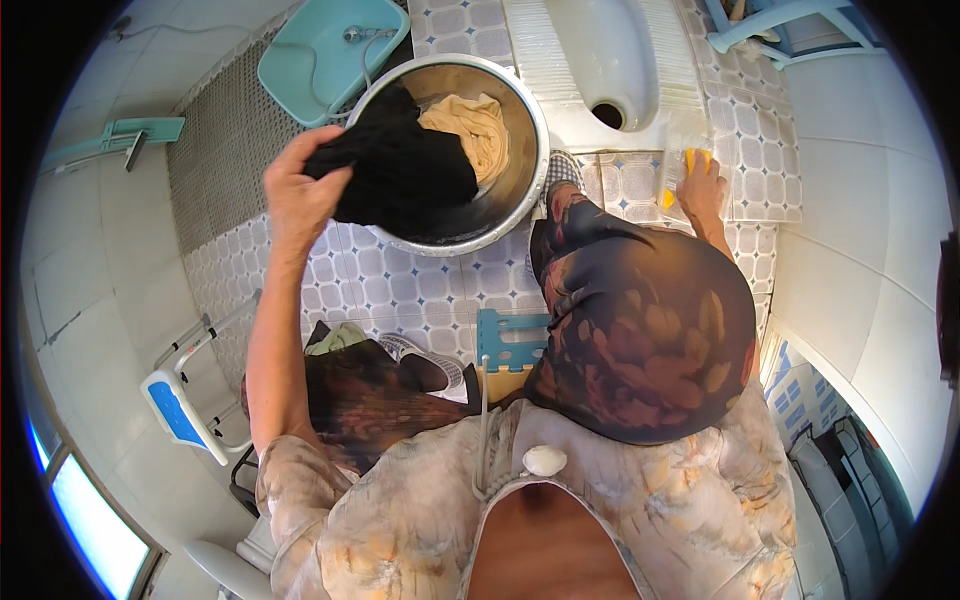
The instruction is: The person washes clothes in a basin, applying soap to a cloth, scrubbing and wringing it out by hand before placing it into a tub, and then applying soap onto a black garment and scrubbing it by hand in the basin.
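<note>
My left hand (305, 187) grips a bunched black garment (400, 165) by its edge, lifting it at the left rim of a round metal basin (540, 160). Most of the garment lies inside the basin. Beside it in there is a wrung-up beige cloth (470, 130). Out to the right, my right hand (703, 190) is down near the floor, its fingers closed around a yellow piece (697, 160) at a clear plastic wrapper or tray (672, 175). Whether the yellow piece is soap or a sponge, I cannot tell.
A white squat toilet (610, 60) lies beyond the basin to the right. A turquoise tub (315, 60) stands at the far left, on grey perforated matting (225, 150). Between my legs is a blue plastic stool (510, 340). A blue-and-white folding frame (190, 410) leans at left.
</note>
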`<act>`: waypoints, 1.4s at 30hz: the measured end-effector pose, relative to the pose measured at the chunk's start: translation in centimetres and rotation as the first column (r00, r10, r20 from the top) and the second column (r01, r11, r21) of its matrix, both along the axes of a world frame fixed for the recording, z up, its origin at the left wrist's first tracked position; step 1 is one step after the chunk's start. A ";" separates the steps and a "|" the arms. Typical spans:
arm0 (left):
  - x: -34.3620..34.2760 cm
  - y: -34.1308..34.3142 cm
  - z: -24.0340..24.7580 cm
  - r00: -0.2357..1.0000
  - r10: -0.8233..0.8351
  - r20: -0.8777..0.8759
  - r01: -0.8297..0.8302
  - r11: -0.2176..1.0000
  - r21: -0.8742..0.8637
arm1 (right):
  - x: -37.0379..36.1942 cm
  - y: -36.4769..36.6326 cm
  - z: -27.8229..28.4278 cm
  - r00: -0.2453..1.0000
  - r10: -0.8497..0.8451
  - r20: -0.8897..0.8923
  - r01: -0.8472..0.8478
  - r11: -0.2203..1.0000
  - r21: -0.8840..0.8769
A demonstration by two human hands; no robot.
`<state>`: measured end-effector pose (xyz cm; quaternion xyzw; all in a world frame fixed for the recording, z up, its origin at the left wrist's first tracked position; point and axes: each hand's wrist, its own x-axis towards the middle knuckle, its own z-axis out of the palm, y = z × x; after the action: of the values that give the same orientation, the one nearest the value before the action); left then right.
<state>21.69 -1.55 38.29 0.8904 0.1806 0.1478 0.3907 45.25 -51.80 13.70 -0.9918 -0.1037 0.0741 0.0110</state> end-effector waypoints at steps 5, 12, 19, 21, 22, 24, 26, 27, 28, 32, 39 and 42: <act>-1.8 0.3 1.8 0.991 0.127 0.047 -0.123 0.990 -0.069 | 0.3 0.8 0.3 0.996 -0.072 -0.058 0.072 0.997 -0.002; -1.6 -4.7 -6.1 0.828 -0.414 -0.379 0.421 0.904 -0.069 | 1.2 1.2 0.4 0.977 -0.210 -0.039 0.210 0.978 -0.019; 1.7 -8.6 -6.6 0.521 -0.475 -0.709 0.541 0.826 -0.157 | 0.7 -0.3 0.4 0.984 -0.175 0.014 0.174 0.983 0.062; 3.5 -7.9 -7.8 0.712 -0.401 -0.577 0.446 0.892 -0.070 | 1.1 -0.6 0.3 0.978 -0.209 -0.024 0.211 0.972 0.108; 3.7 -7.0 -9.0 0.834 -0.347 -0.429 0.404 0.913 0.048 | 0.8 0.1 0.7 0.983 -0.181 -0.039 0.185 0.974 0.131; 4.7 -6.1 -10.9 0.929 -0.201 -0.311 0.296 0.908 0.297 | 0.6 0.5 1.2 0.981 -0.194 -0.006 0.191 0.958 0.212; 5.1 -7.5 -11.4 0.916 -0.075 -0.393 0.252 0.872 0.421 | 0.3 0.5 1.5 0.980 -0.196 0.037 0.176 0.936 0.305; 5.1 -7.6 -11.6 0.890 0.042 -0.453 0.231 0.816 0.530 | 0.4 0.8 1.5 0.972 -0.219 0.082 0.171 0.906 0.387; 5.2 -7.7 -11.7 0.853 0.008 -0.522 0.280 0.837 0.470 | 0.7 0.8 1.6 0.974 -0.216 0.075 0.171 0.905 0.390; 5.0 -6.7 -11.9 0.743 0.038 -0.668 0.317 0.859 0.402 | 1.4 1.9 3.9 0.951 -0.308 -0.037 0.272 0.772 0.575; 3.5 -2.6 -10.1 0.931 0.327 -0.161 -0.343 0.935 -0.087 | 2.7 5.3 8.5 0.937 0.022 -0.348 0.300 0.453 0.839; 2.7 -3.5 -8.3 0.895 0.441 -0.060 -0.441 0.861 -0.253 | 2.5 7.4 11.1 0.905 0.158 -0.395 0.309 0.393 0.866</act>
<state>24.43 -5.01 29.98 0.7663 0.3973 0.2083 0.4600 47.75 -44.42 24.82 -0.7835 -0.0755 0.2136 0.5786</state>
